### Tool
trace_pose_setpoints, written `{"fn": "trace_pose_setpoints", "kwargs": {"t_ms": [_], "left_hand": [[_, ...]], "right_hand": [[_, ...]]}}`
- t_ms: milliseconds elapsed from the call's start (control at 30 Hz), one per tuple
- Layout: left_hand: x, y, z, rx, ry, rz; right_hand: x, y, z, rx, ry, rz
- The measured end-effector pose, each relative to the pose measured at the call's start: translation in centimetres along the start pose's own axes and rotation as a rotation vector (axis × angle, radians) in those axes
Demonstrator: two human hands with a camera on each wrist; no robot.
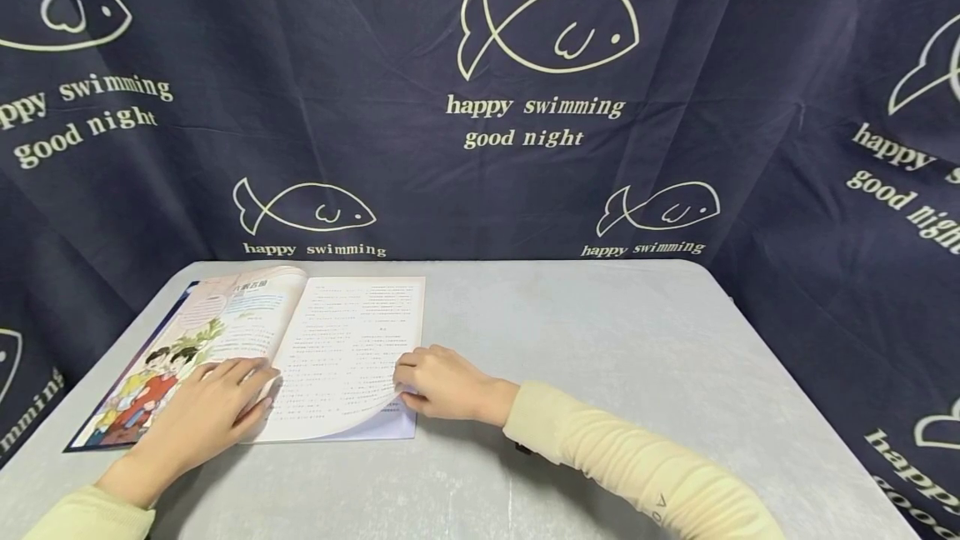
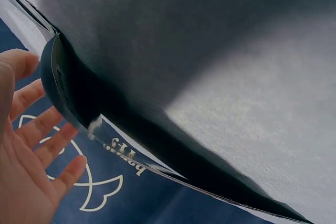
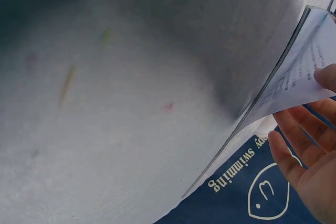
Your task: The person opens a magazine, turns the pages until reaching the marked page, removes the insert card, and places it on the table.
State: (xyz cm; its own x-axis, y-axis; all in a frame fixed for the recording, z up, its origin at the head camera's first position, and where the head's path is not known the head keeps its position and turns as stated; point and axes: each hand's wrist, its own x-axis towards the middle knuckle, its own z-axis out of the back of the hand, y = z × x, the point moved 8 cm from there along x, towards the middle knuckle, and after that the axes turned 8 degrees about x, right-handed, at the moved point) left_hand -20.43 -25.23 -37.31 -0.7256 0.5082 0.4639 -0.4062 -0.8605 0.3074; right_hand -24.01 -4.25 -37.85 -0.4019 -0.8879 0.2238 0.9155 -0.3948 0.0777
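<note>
An open magazine [image 1: 341, 357] lies on the left of the grey table, its left page bearing a colour picture of children and its right page full of small print. My left hand [image 1: 213, 407] rests on the lower left page near the spine, fingers extended. At the right edge of the magazine, my right hand [image 1: 442, 382] pinches the lifted page between thumb and fingers. That page [image 3: 296, 72] curves up from the corner in the right wrist view, showing a lilac page [image 1: 386, 423] beneath. In the left wrist view, the left fingers [image 2: 65, 174] are spread beside the magazine's bent lower edge [image 2: 58, 77].
The grey table [image 1: 585, 340] stretches to the right of the magazine. Behind and on both sides hangs a dark blue cloth [image 1: 420, 107] printed with white fish and lettering. Faint coloured marks [image 3: 65, 87] show on the tabletop in the right wrist view.
</note>
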Motion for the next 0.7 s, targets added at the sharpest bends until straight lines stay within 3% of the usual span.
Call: {"fn": "trace_pose_setpoints", "kwargs": {"t_ms": [467, 700], "left_hand": [[0.4, -0.9, -0.2, -0.057, 0.091, 0.03], [0.3, -1.1, -0.4, -0.036, 0.108, 0.025]], "right_hand": [[0.2, -0.1, 0.6, -0.035, -0.038, 0.003], [0.5, -0.2, 1.0, -0.056, -0.075, 0.0]]}}
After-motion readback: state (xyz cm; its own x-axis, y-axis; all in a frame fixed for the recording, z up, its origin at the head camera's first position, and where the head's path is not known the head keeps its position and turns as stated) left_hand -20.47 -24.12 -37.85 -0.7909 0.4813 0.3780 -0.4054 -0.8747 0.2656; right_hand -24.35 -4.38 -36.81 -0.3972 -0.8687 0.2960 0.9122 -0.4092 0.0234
